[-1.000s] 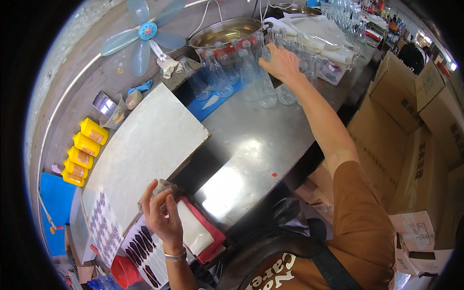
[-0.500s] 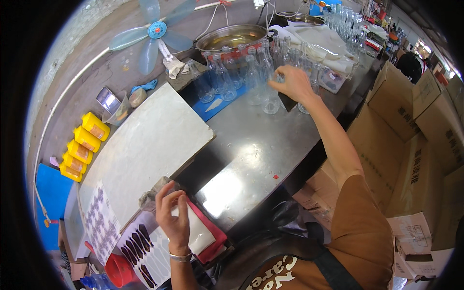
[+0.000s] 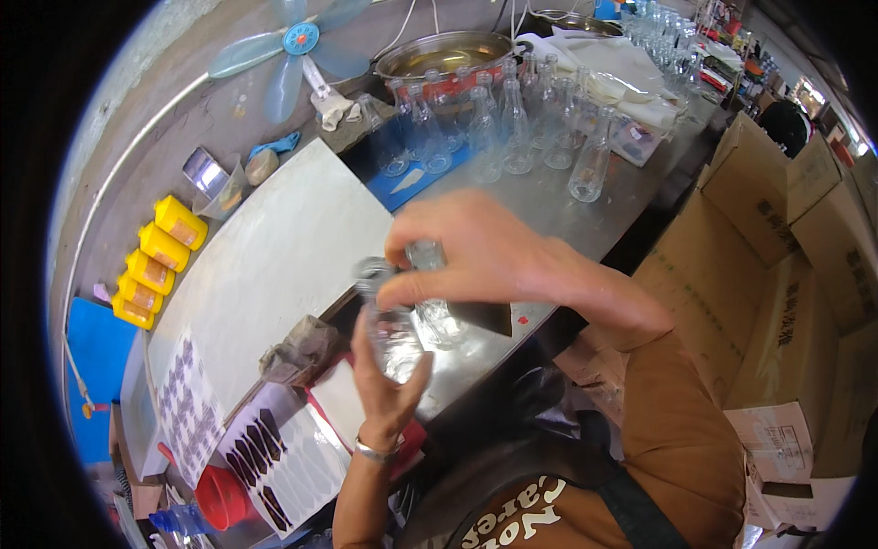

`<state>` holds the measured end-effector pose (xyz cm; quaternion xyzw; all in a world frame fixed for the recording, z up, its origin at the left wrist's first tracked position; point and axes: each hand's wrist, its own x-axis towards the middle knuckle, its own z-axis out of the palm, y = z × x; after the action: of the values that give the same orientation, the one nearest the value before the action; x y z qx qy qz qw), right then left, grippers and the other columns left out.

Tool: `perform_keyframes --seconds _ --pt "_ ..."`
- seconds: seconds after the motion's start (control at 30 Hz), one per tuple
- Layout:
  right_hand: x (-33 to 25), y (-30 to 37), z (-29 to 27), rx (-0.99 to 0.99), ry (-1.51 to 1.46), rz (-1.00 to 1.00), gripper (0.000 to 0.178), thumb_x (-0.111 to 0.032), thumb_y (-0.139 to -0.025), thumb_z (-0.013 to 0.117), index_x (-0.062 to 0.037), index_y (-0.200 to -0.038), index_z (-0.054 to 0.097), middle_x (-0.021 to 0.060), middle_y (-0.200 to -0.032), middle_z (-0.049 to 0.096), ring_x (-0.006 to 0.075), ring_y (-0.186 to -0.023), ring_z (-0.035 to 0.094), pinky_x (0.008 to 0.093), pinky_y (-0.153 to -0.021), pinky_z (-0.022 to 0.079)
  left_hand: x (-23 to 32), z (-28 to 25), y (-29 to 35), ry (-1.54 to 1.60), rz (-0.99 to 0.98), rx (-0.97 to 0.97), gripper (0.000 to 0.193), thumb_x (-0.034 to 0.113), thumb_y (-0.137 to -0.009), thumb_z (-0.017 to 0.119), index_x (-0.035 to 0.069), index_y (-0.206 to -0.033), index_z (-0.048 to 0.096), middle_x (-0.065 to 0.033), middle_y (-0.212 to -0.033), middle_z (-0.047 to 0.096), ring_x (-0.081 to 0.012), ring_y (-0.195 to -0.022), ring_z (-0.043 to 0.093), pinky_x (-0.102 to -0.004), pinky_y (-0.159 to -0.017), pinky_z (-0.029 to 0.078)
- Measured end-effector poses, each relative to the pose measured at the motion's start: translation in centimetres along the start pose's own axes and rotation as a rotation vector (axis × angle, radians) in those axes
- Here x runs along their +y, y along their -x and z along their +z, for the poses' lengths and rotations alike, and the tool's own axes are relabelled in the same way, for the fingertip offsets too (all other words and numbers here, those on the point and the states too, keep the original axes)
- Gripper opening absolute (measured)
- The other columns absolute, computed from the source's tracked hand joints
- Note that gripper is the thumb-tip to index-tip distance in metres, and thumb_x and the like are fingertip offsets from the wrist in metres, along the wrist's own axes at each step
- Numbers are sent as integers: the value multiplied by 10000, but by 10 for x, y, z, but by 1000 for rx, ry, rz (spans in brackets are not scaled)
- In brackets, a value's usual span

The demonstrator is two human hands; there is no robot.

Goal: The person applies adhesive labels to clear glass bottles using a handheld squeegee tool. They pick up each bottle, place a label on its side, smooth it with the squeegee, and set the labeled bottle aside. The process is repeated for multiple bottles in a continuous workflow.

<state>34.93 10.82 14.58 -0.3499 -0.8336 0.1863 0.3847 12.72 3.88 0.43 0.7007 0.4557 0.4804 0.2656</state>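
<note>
A clear glass bottle (image 3: pixel 397 340), tilted and blurred, is held beside another clear bottle (image 3: pixel 439 320).

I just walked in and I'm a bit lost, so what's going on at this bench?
A person is handling clear glass bottles over the front of the metal bench. The right hand seems to grip two near their necks, while the left hand is cupped around the body of one; blur hides the exact contact. More glass bottles stand farther back, near a metal basin. A pale board lies to the left.
</note>
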Motion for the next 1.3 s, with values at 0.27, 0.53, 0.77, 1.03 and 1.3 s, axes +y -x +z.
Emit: perform_keyframes --seconds 0.27,0.53,0.77,1.03,1.3 --pt "74 -23 26 -147 225 141 272 -241 -932 639 24 -949 699 93 -820 702 141 -749 633 300 -690 493 -29 -90 38 442 -667 237 673 173 -958 633 -51 -1494 293 -172 -1255 542 -265 -1073 642 -364 -891 547" --pt "86 -30 44 -129 288 145 352 -345 -929 689 -51 -1122 707 62 -942 693 162 -672 573 302 -662 476 -45 -92 56 436 -601 232 800 290 -956 674 -45 -1539 241 -195 -1410 478 -298 -1269 558 -419 -1002 491" --pt "46 -11 53 149 468 40 446 -317 -905 731 -81 -1276 659 63 -1055 716 141 -649 583 287 -646 478 -18 -109 94 64 -387 101 1084 191 -754 853 -13 -1578 179 -236 -1566 344 -331 -1435 391 -423 -1156 352" --pt "-34 53 176 -346 -409 319 483 -189 -902 733 -8 -1321 577 108 -1021 725 90 -562 569 253 -539 461 -20 -95 113 -329 -209 68 950 -1 -712 786 -27 -1533 309 -235 -1516 423 -394 -1386 436 -430 -1126 390" --pt "-36 73 221 -253 -450 331 573 -98 -890 727 29 -1404 508 130 -1272 633 51 -612 589 236 -564 482 -22 -85 130 -199 -286 164 971 -143 -714 711 8 -1565 270 -222 -1570 378 -340 -1401 462 -386 -1127 416"
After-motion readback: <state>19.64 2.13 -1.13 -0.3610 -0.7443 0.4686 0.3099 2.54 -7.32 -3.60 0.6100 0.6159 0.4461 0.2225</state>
